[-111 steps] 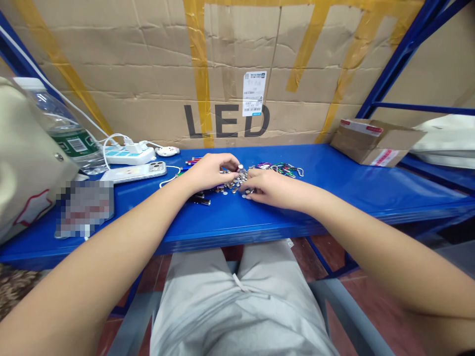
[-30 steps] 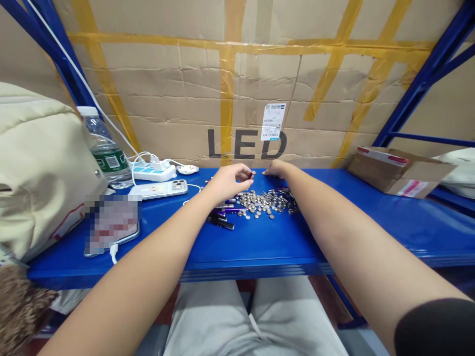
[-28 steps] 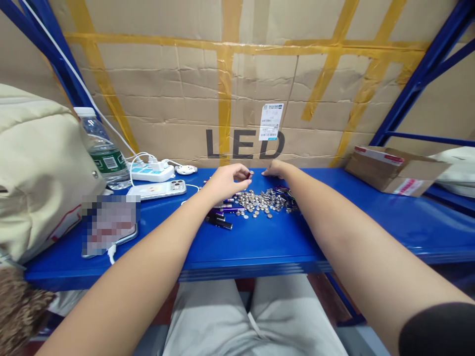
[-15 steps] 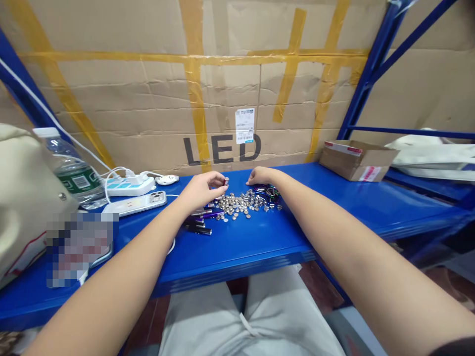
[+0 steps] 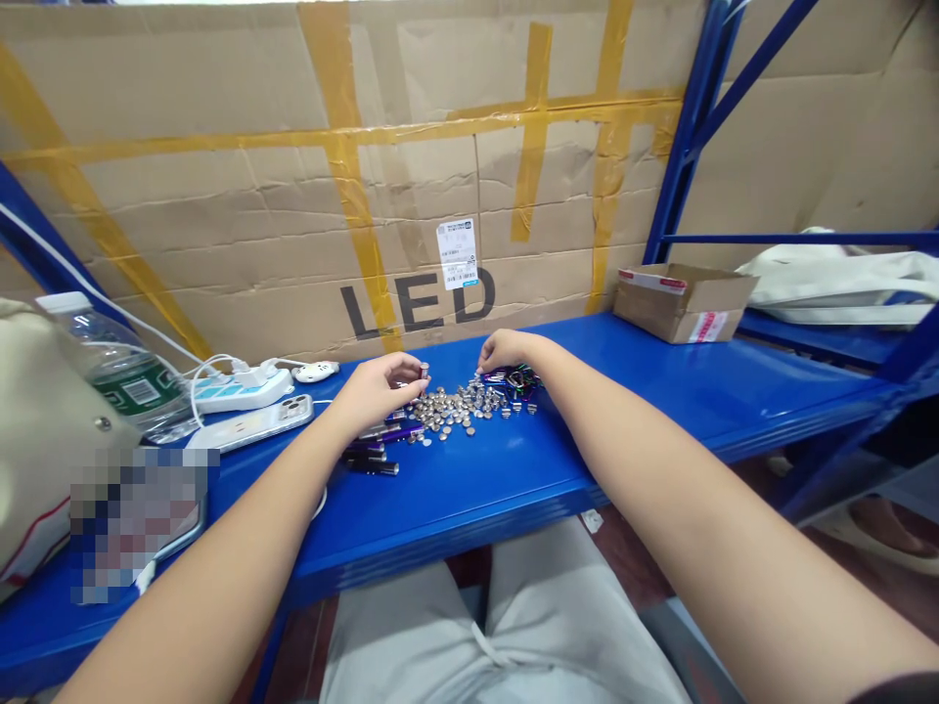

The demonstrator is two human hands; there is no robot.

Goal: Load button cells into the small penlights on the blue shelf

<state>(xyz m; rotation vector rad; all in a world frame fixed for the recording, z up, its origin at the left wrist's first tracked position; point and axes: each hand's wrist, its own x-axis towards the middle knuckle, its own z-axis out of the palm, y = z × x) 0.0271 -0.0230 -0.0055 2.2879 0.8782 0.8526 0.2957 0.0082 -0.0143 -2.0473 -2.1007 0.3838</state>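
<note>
Two bare hands are working over a blue steel shelf. The left hand is almost closed, pinching one small metal piece. The right hand is loosely curled at the far edge of one pile of dozens of silver button cells, and I cannot tell whether it is holding anything. One tangle of colored carabiners is lying beyond the pile, and about six slim metal tubes are lying nearer the left hand.

- Free passage: blue steel shelf runs from the button-cell pile to the small cardboard box
- Obstacles: dark metal tubes just below the left hand; white power strip and smartphone farther left
- Rear limit: taped cardboard wall
</note>
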